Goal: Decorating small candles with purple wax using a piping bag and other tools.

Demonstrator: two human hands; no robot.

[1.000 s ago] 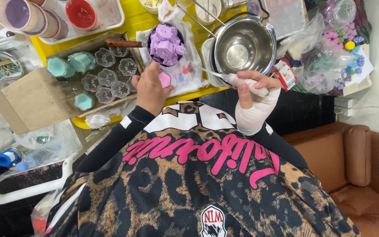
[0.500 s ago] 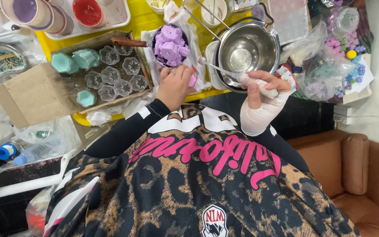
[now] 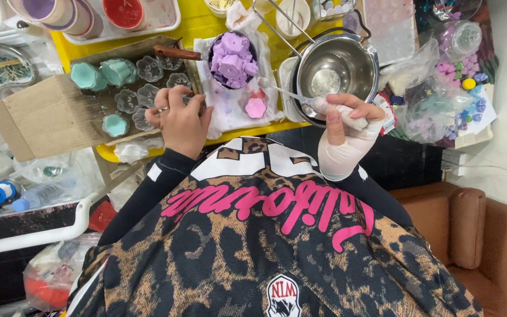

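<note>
Head view, looking down over a leopard-print top.

Left hand (image 3: 180, 120): bare, ringed, fingers curled loosely over the edge of the clear flower mould tray (image 3: 148, 88); whether it pinches anything cannot be told.

Right hand (image 3: 347, 126): wrist and palm wrapped in white, fingers closed around a thin clear dropper-like tool (image 3: 315, 103), its tip pointing left toward the white cloth (image 3: 230, 108); the tool's exact kind is hard to make out.

Pink flower piece (image 3: 256, 108): lying flat on the cloth, between the two hands, touching neither.

Bowl of purple flower pieces (image 3: 232, 57): on the cloth, just above the pink piece.

Steel pot (image 3: 335, 69): just beyond the right hand.

Teal flower pieces (image 3: 101, 73): in the tray's left cells.

Yellow table (image 3: 195, 23): beneath all.
</note>
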